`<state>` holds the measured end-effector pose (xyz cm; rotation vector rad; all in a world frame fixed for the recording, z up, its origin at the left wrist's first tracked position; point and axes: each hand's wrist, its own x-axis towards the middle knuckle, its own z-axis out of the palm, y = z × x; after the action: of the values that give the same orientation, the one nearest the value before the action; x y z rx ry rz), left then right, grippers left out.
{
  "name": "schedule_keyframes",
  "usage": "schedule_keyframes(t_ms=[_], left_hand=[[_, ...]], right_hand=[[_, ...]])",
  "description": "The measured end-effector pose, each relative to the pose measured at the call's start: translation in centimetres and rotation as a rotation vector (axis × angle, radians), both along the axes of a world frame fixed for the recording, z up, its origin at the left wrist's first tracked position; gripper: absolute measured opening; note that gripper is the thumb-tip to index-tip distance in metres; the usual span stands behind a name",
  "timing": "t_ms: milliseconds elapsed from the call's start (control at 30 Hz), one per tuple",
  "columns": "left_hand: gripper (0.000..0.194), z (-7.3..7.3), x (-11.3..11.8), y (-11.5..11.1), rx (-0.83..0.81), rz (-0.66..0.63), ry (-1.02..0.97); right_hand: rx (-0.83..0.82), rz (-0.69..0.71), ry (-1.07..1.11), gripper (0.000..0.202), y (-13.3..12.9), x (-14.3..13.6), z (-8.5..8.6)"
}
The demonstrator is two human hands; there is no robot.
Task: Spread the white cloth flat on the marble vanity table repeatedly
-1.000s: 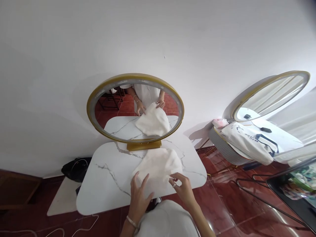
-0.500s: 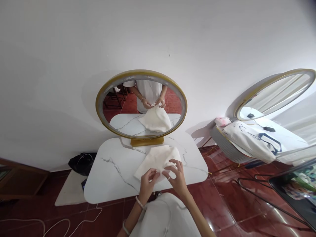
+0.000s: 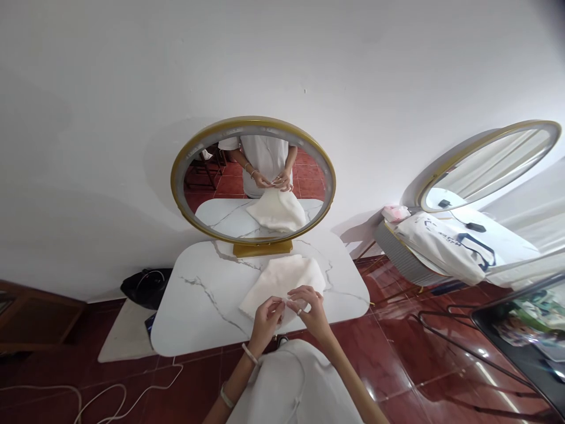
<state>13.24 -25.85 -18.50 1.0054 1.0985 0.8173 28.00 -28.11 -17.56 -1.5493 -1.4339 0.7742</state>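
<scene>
A cream-white, soft-looking piece of cloth (image 3: 282, 280) lies on the white marble-patterned table (image 3: 189, 318), just below the mirror's base. Over its near edge, my left hand (image 3: 266, 321) has thumb and fingers pinched together. Close beside it, my right hand (image 3: 310, 309), with a ring on one finger, also pinches with thumb and fingertips. Between the two sets of fingertips shows a small whitish bit, too small to name; whether it belongs to the cloth I cannot tell. The mirror reflects both hands close together above the cloth.
A round gold-framed mirror (image 3: 253, 240) stands at the table's back against the wall. To the right are a second mirror (image 3: 435, 176), a white bag (image 3: 441, 244) and a black-topped table (image 3: 525, 353). A black bag (image 3: 145, 287) and a white cable (image 3: 152, 388) are at the left.
My fingertips have come closer together, and the right fingers have closed more. The cloth lies in about the same place, while the whole view has shifted slightly.
</scene>
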Motion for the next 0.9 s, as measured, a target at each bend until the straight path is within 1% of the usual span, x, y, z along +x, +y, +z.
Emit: schedule_keyframes(t_ms=[200,300,367,400,467,533,600,667,733,800,833,867,900], left_hand=[[0.049,-0.2,-0.2,0.0,0.065,-0.060,0.032],[0.046,-0.4,-0.4,-0.1,0.136,-0.117,0.052],[0.041,-0.8,-0.5,-0.1,0.218,-0.172,0.081],[0.039,-1.2,-0.6,0.0,0.277,-0.201,0.132],[0.036,-2.0,-1.0,0.6,0.410,-0.228,0.307],[0.032,-2.7,-1.8,1.7,0.503,-0.206,0.468],[0.031,-2.6,-3.3,2.9,0.540,-0.154,0.523],[0.033,-1.7,-5.1,4.0,0.565,-0.070,0.530],[0.034,0.1,-7.2,4.5,0.614,0.075,0.542],[0.032,2.4,-9.2,4.4,0.698,0.219,0.548],[0.029,3.7,-10.2,4.2,0.757,0.268,0.556],[0.026,4.9,-11.0,3.9,0.825,0.290,0.575],[0.022,6.1,-11.7,3.6,0.900,0.285,0.605]], right_hand=[[-0.037,-0.016,0.041,0.025,0.4,-0.1,-0.5],[-0.046,-0.030,0.103,0.026,0.4,0.0,-0.5],[-0.029,-0.036,0.177,0.024,0.7,0.0,0.0],[-0.011,-0.031,0.215,0.022,1.0,0.1,0.4],[0.042,-0.002,0.281,0.019,2.0,0.3,1.6],[0.116,0.020,0.333,0.016,3.4,0.9,3.5],[0.211,-0.026,0.390,0.013,5.0,1.9,5.7],[0.309,-0.137,0.452,0.013,6.2,3.2,7.7],[0.359,-0.241,0.501,0.016,6.7,4.5,9.2],[0.356,-0.294,0.521,0.019,6.3,5.5,10.0],[0.349,-0.312,0.520,0.020,5.8,6.0,10.1],[0.344,-0.332,0.514,0.021,5.1,6.3,10.1],[0.343,-0.355,0.507,0.022,4.4,6.6,10.1]])
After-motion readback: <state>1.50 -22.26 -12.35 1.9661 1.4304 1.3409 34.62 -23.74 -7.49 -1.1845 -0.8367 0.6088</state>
